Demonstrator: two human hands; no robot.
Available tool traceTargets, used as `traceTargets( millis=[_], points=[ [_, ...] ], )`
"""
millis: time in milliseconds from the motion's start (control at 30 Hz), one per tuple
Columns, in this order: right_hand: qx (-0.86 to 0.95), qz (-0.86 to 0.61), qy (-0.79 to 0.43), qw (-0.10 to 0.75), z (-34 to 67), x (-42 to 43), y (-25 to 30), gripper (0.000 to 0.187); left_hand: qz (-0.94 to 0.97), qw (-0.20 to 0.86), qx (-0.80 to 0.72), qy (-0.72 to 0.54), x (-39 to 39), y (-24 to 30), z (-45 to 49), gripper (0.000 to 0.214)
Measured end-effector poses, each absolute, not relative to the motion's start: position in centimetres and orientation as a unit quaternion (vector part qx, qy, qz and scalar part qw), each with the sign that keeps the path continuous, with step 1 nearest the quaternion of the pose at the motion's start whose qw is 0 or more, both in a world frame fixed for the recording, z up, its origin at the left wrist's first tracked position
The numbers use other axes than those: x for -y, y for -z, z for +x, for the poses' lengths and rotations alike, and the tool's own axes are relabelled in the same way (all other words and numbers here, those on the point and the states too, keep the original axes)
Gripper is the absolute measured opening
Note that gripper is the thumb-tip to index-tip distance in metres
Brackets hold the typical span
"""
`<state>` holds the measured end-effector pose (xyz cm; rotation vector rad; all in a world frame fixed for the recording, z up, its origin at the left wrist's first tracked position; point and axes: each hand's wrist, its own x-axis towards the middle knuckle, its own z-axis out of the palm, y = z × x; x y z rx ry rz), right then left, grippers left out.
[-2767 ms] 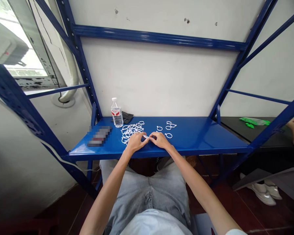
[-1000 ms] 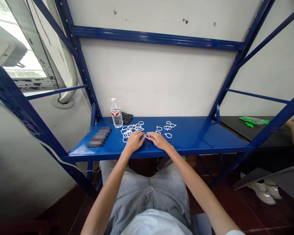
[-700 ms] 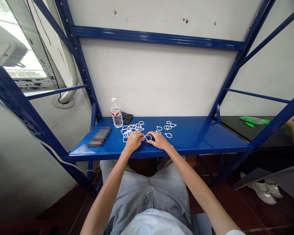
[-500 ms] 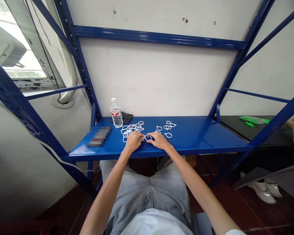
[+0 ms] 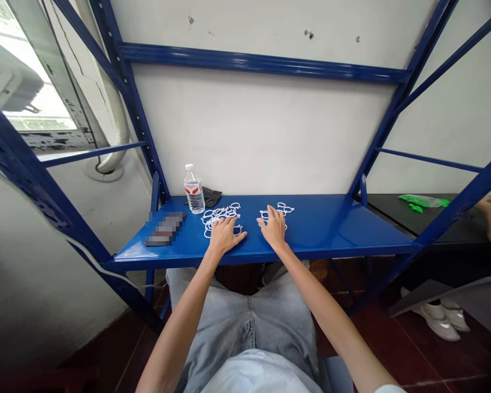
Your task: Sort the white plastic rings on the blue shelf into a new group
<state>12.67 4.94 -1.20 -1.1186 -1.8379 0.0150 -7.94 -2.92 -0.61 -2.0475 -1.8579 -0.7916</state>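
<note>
Nearest is the faded grey denim of the person's trousers (image 5: 249, 305), soft and creased, under the front edge of a glossy blue metal tabletop (image 5: 331, 224). Over that smooth surface the left hand (image 5: 224, 234) is spread, thumb held away from the fingers, at the near edge of a tangled heap of thin white plastic-looking rings (image 5: 219, 215). The right hand (image 5: 274, 228) is also unclenched, fingers stretched forward over a looser scatter of matching white rings (image 5: 285, 208). Neither is seen gripping a ring (whether fingertips press on one, I cannot tell).

Handling of the rings looks partway along, in my judgement: the dense heap on the left seems to hold the greater share, the scatter on the right the smaller. Which group counts as finished, the view does not settle. Many are round hoops with small knobs on the rim, and those in the heap overlap.

A dark rectangular item (image 5: 166, 229), pixelated, lies left of the heap. Behind the heap stand a clear plastic bottle with a white cap and a red-and-white label (image 5: 194, 190) and, beside it, a crumpled black packet (image 5: 211, 196). Farthest is a matt white wall (image 5: 262, 131), pitted in places, crossed by a shiny blue steel crossbar (image 5: 262, 61).
</note>
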Motion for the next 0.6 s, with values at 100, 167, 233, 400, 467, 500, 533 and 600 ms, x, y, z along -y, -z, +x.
traceTargets(
  millis=[100, 167, 233, 400, 467, 500, 533, 600],
  points=[
    [0.776, -0.434, -0.022, 0.456, 12.8, -4.9, 1.2, 0.057, -0.719, 0.115, 0.634, 0.26, 2.8, 0.6, -8.0, 0.053],
    [0.831, -0.37, -0.042, 0.413, 12.7, -4.5, 1.1, 0.049, -0.736, 0.096, 0.613, 0.271, 2.9, 0.5, -8.2, 0.05],
    [0.885, -0.298, -0.056, 0.354, 12.7, -4.2, 0.9, 0.04, -0.749, 0.084, 0.594, 0.282, 3.0, 0.5, -8.2, 0.05],
    [0.912, -0.262, -0.051, 0.311, 12.7, -4.0, 1.0, 0.03, -0.711, 0.136, 0.629, 0.283, 2.9, 0.7, -8.0, 0.055],
    [0.911, -0.266, -0.049, 0.31, 12.6, -4.1, 1.1, 0.029, -0.698, 0.143, 0.647, 0.271, 2.8, 0.9, -7.9, 0.051],
    [0.912, -0.268, -0.048, 0.308, 12.6, -4.1, 1.1, 0.028, -0.7, 0.139, 0.648, 0.265, 2.8, 0.9, -7.8, 0.046],
    [0.912, -0.269, -0.047, 0.306, 12.6, -4.1, 1.1, 0.028, -0.705, 0.133, 0.645, 0.262, 2.8, 0.9, -7.9, 0.043],
    [0.912, -0.27, -0.047, 0.304, 12.6, -4.1, 1.2, 0.029, -0.722, 0.12, 0.627, 0.266, 2.9, 0.8, -7.9, 0.04]
  ],
)
